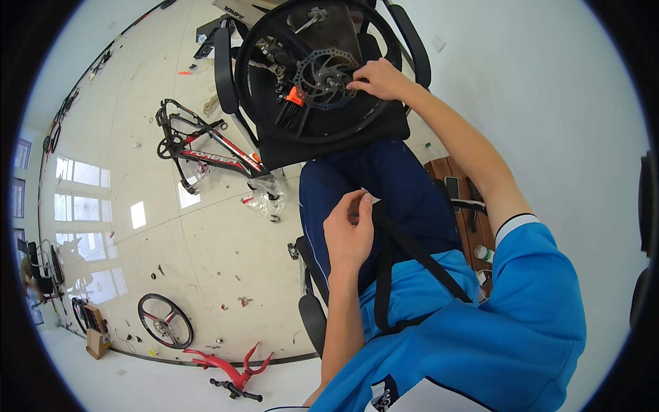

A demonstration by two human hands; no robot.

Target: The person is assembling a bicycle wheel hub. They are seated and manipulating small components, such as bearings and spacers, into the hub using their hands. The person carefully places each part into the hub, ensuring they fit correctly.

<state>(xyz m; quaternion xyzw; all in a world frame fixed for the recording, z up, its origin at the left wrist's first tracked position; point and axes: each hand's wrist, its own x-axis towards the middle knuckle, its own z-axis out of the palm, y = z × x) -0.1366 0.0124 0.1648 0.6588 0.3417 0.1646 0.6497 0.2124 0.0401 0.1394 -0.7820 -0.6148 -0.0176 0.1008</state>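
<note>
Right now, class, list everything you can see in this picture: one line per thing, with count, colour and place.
bicycle wheel: 1, black, lying on a black chair ahead of the person
brake disc: 1, grey metal, at the wheel's hub
orange part: 1, orange, beside the disc
bicycle frame: 1, black and red, on the floor to the left
second wheel: 1, black, flat on the floor lower left
red fork: 1, red, on the floor near the lower edge
plastic bag: 1, clear, on the floor by the frame
wooden bench: 1, brown, to the right, with small items on it
left hand: 1, raised over the lap, fingers curled
right hand: 1, fingertips on the disc
</note>
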